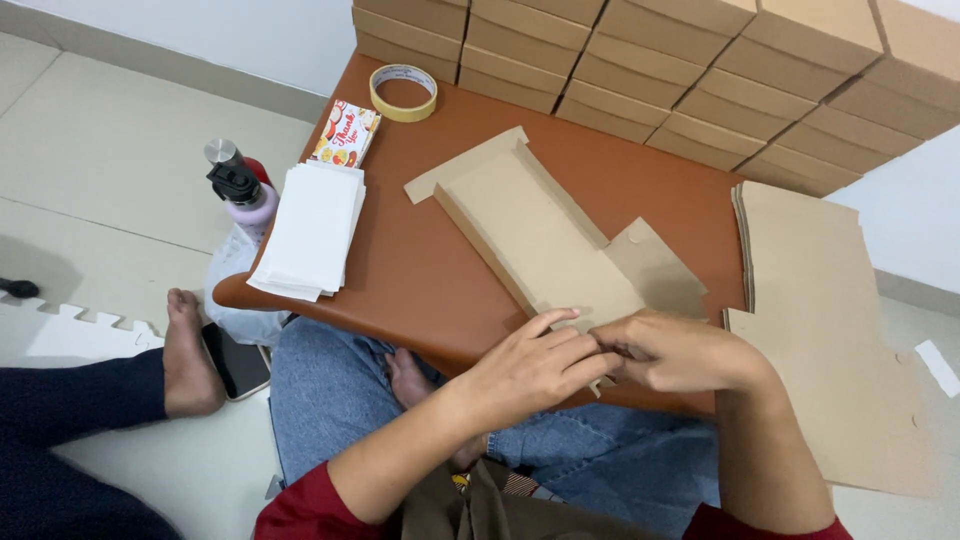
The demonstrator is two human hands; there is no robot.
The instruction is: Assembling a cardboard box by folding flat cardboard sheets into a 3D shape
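Both hands are met at the near edge of the tabletop, at about six o'clock. By the left hand the near end of a flat cardboard box blank is pressed down, fingers laid together; by the right hand the same end appears to be pinched, though its fingertips are hidden. The blank is stretched away toward eleven o'clock, one long side flap raised, apparently so the end can be folded. At three o'clock a pile of unfolded blanks is kept within reach; finished boxes are stacked at twelve, a tape roll and white sheets at ten.
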